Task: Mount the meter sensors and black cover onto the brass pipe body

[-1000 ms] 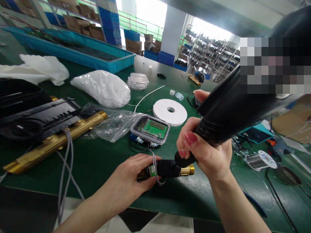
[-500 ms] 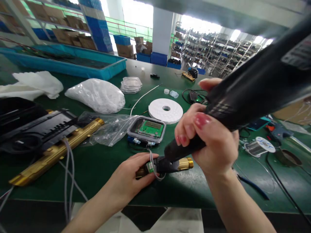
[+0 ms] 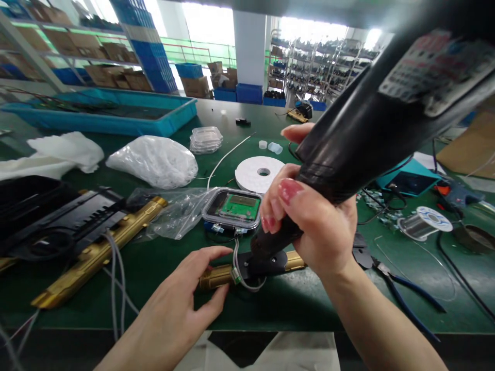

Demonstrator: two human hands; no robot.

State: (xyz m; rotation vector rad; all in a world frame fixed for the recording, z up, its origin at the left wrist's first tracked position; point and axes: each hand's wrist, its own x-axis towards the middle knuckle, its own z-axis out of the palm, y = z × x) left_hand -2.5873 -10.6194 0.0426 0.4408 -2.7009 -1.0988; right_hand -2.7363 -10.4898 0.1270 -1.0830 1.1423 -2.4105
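Note:
My right hand (image 3: pixel 313 216) is wrapped around a black electric screwdriver (image 3: pixel 348 129), tilted so its nose points down and left. That nose meets the black plate on a brass pipe fitting (image 3: pixel 216 276), which lies on the green bench; the exact tip is hidden. My left hand (image 3: pixel 185 288) is spread around the fitting's left end, thumb in front and index finger behind, not closed on it. Grey wires (image 3: pixel 236 257) run from the fitting to a clear-lidded meter box (image 3: pixel 232 208) with a green circuit board inside.
Left lies another brass fitting (image 3: pixel 104 247) with black housings. Behind are a plastic bag (image 3: pixel 154 159), a white tape roll (image 3: pixel 255 172) and a blue tray (image 3: pixel 170 121). On the right are blue-handled pliers (image 3: pixel 410 288), a solder spool (image 3: pixel 423 222) and a teal box (image 3: pixel 410 178).
My left fingers have loosened from the fitting and spread, baring its brass left end. The screwdriver has shifted slightly left in view, its nose still at the black plate.

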